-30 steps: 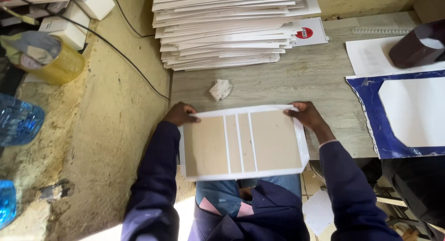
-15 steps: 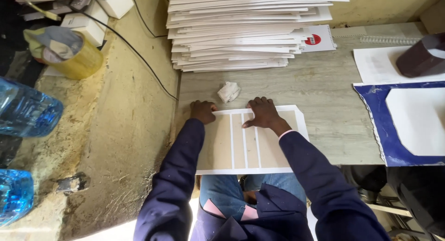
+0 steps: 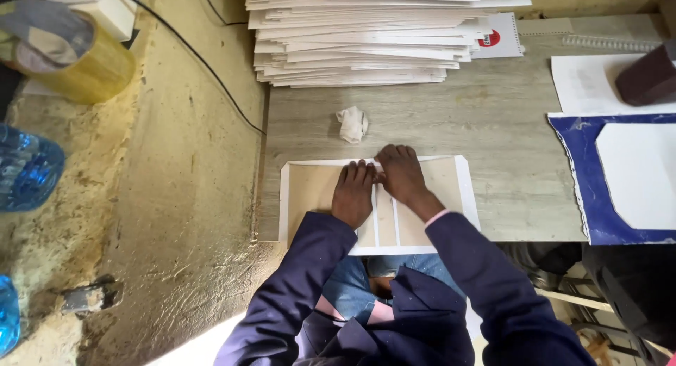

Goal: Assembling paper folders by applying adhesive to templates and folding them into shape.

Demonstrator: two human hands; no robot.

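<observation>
A: Hands first?
B: Left hand (image 3: 353,195) lies flat, palm down, fingers together, pressing on the board cover (image 3: 310,190). Right hand (image 3: 401,174) is just beside it, also flat, fingertips at the cover's far edge. Neither grips anything; the hands are touching or nearly so, can't tell which.

A: Where's the cover?
B: At the near edge of the wooden table (image 3: 493,126), towards its left corner, near edge overhanging the person's lap. Tan board panels, two wide ones and narrow strips in the middle, white gaps between, white paper border with clipped corners. The hands hide part of the middle strips.

A: Around it?
B: Crumpled paper wad (image 3: 351,123) just beyond the left hand. Tall stack of white sheets (image 3: 366,35) at the far edge, with a white spiral pad (image 3: 496,38) bearing a red round mark tucked beside it. A clear binding comb (image 3: 609,43) lies at the far right.

A: Right side?
B: Blue sheet (image 3: 574,176) with a white panel on it, at the right edge; a dark brown block (image 3: 648,77) on white paper beyond it.

A: Off the table?
B: On the left, a yellow tape roll (image 3: 77,59), a blue water bottle (image 3: 28,169), a black cable (image 3: 211,77).
</observation>
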